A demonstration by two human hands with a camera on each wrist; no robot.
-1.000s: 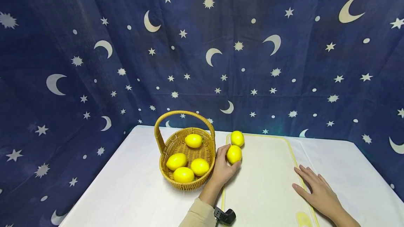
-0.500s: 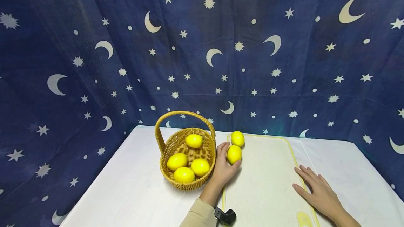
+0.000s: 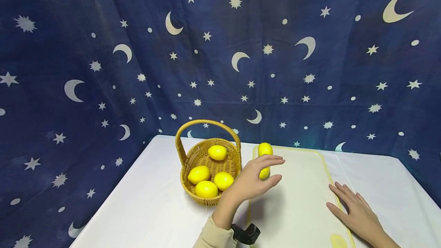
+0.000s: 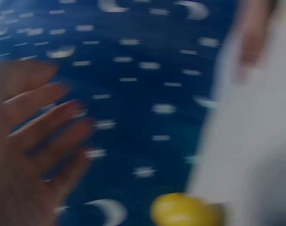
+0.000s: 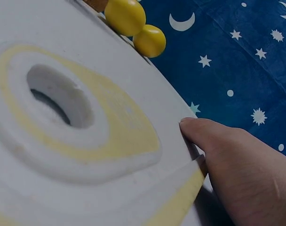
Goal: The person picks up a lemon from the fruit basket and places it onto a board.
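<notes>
My left hand [image 3: 253, 179] hovers over the left side of a pale, yellow-edged cutting board [image 3: 293, 206], fingers spread and holding nothing. Behind it, partly hidden, is a yellow lemon [image 3: 264, 173]; a second lemon [image 3: 265, 149] sits just beyond at the board's far left corner. To the left stands a wicker basket [image 3: 183, 181] with a tall handle and several lemons [image 3: 217, 152] inside. Fingers outstretched, my right hand [image 3: 358, 211] rests at the board's right edge. The left wrist view is blurred, showing the left hand [image 4: 44, 132] apart from a lemon [image 4: 183, 210].
A white cloth [image 3: 138, 202] covers the table. Behind it hangs a dark blue curtain [image 3: 206, 68] with moons and stars. The board's handle hole [image 5: 63, 96] shows in the right wrist view. A black wrist device [image 3: 246, 234] is strapped below the left hand.
My left hand has come away from the near lemon, rising and turning so that it now partly covers that lemon. The head view has shifted slightly. My right hand stays on the board's edge.
</notes>
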